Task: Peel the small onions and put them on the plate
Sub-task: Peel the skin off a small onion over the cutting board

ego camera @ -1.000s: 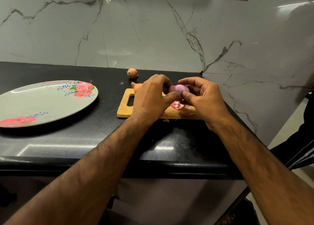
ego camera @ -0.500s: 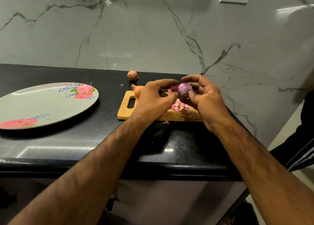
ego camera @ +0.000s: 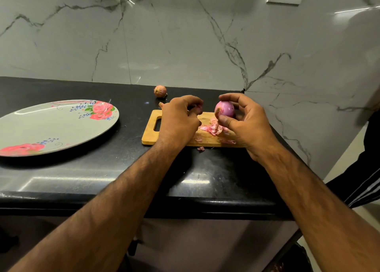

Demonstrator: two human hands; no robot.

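Now we pinch the onion [ego camera: 224, 108] in our right hand [ego camera: 246, 121] above the board [ego camera: 152, 134], while our left hand [ego camera: 180, 120] curls shut on a scrap of skin. Let's strip the brown root patch before crossing left to the plate [ego camera: 41, 128].

Wood board [ego camera: 152, 135], glossy blk counter [ego camera: 102, 169]
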